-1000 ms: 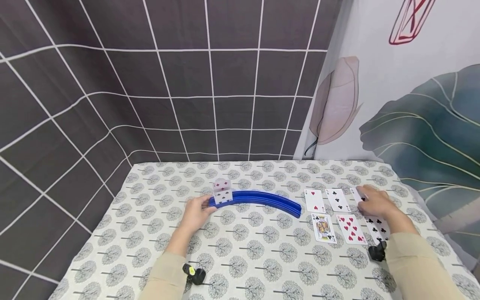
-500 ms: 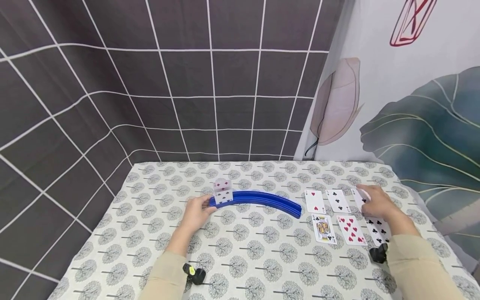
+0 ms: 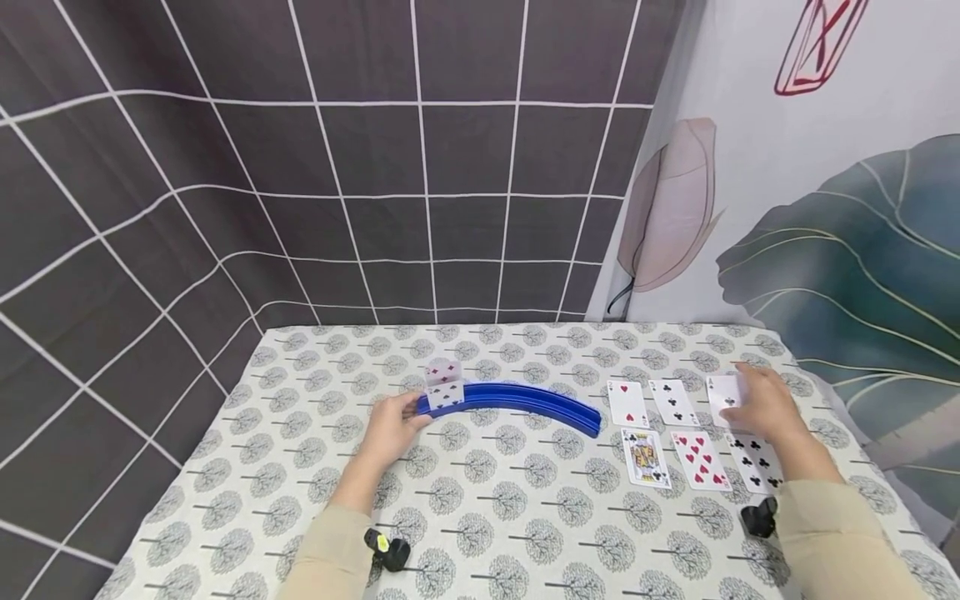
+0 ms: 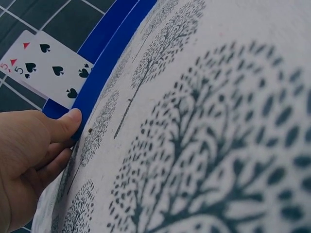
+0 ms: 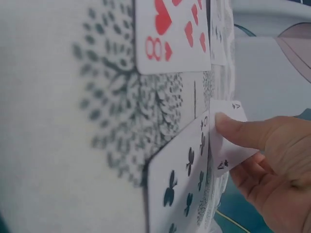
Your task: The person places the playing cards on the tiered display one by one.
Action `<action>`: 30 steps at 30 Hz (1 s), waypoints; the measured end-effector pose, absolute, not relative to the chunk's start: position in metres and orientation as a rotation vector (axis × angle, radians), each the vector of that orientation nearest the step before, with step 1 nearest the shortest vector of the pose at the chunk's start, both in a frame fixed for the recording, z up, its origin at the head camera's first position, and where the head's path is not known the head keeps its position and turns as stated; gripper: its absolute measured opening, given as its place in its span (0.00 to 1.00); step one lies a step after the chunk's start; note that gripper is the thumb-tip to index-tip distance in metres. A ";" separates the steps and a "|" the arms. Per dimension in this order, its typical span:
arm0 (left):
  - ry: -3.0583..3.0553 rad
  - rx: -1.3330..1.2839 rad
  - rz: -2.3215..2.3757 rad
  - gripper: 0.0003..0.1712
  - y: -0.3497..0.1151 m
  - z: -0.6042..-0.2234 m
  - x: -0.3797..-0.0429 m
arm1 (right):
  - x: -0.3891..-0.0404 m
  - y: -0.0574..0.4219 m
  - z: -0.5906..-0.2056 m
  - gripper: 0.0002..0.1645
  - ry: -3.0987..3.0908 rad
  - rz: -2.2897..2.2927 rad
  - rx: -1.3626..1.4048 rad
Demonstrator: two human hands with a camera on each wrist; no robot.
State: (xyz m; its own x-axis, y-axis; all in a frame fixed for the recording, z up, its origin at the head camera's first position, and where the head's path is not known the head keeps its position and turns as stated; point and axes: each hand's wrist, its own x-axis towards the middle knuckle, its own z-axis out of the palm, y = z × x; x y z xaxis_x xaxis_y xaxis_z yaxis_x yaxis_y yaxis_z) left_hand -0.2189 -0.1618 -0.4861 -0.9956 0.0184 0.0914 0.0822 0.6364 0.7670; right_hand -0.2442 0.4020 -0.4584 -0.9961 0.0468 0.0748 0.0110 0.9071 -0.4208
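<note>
My left hand (image 3: pixel 393 429) grips the left end of a curved blue card holder (image 3: pixel 525 398), its thumb on the front wall. A five of spades (image 4: pixel 56 68) stands in the slot near that hand, with a five of diamonds (image 4: pixel 10 65) behind it. On the right, my right hand (image 3: pixel 765 404) pinches an ace of clubs (image 5: pixel 231 128), thumb on its face and other fingers behind. That card is tilted up beside the six of clubs (image 5: pixel 182 182), which lies face up.
Other face-up cards lie left of the right hand: a two of hearts (image 3: pixel 627 403), a clubs card (image 3: pixel 675 402), a king of clubs (image 3: pixel 646 457) and an eight of hearts (image 3: pixel 701 460). A tree-patterned cloth (image 3: pixel 480 517) covers the table; dark gridded fabric (image 3: pixel 375 208) hangs behind.
My right hand has shifted slightly right and raised the ace of clubs, so more of its face shows. The left hand and the holder have stayed in place.
</note>
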 end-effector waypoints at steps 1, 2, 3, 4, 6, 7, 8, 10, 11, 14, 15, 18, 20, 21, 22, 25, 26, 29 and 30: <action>-2.774 -0.085 -1.302 0.26 -0.162 -0.486 -0.219 | -0.243 0.401 -0.458 0.53 -2.979 0.652 -0.059; -2.775 -0.088 -1.299 0.26 -0.162 -0.487 -0.219 | -0.242 0.400 -0.458 0.51 -2.968 0.648 -0.069; -2.776 -0.090 -1.296 0.26 -0.162 -0.487 -0.218 | -0.241 0.399 -0.458 0.48 -2.952 0.644 -0.075; -2.777 -0.091 -1.293 0.26 -0.161 -0.487 -0.218 | -0.240 0.398 -0.458 0.45 -2.927 0.637 -0.083; -2.779 -0.093 -1.290 0.26 -0.161 -0.487 -0.218 | -0.239 0.396 -0.458 0.40 -2.879 0.622 -0.094; -2.778 -0.093 -1.292 0.26 -0.161 -0.487 -0.218 | -0.239 0.394 -0.457 0.37 -2.857 0.620 -0.098; -2.778 -0.095 -1.292 0.26 -0.161 -0.487 -0.217 | -0.238 0.392 -0.456 0.34 -2.836 0.620 -0.108; -2.778 -0.089 -1.299 0.26 -0.161 -0.487 -0.217 | -0.236 0.389 -0.453 0.30 -2.798 0.614 -0.129; -2.777 -0.088 -1.302 0.26 -0.161 -0.487 -0.217 | -0.235 0.387 -0.451 0.28 -2.785 0.618 -0.140; -2.779 -0.091 -1.298 0.26 -0.161 -0.487 -0.217 | -0.232 0.383 -0.447 0.23 -2.747 0.620 -0.174; -2.779 -0.091 -1.298 0.26 -0.161 -0.488 -0.217 | -0.231 0.382 -0.446 0.21 -2.730 0.616 -0.176; -2.779 -0.093 -1.293 0.26 -0.162 -0.488 -0.217 | -0.230 0.380 -0.444 0.18 -2.681 0.604 -0.177; -2.777 -0.097 -1.285 0.26 -0.162 -0.488 -0.218 | -0.229 0.379 -0.442 0.17 -2.662 0.604 -0.180; -2.776 -0.095 -1.287 0.26 -0.162 -0.488 -0.218 | -0.229 0.378 -0.442 0.18 -2.656 0.608 -0.187; -2.777 -0.095 -1.285 0.26 -0.162 -0.488 -0.218 | -0.228 0.378 -0.441 0.18 -2.652 0.616 -0.195; -2.775 -0.100 -1.283 0.26 -0.163 -0.488 -0.218 | -0.227 0.376 -0.439 0.20 -2.653 0.650 -0.220; -2.774 -0.105 -1.282 0.26 -0.163 -0.488 -0.218 | -0.227 0.375 -0.438 0.20 -2.649 0.656 -0.221; -2.775 -0.105 -1.282 0.26 -0.162 -0.488 -0.218 | -0.226 0.374 -0.437 0.20 -2.634 0.671 -0.216; -2.776 -0.105 -1.280 0.26 -0.162 -0.488 -0.218 | -0.226 0.374 -0.436 0.19 -2.629 0.672 -0.213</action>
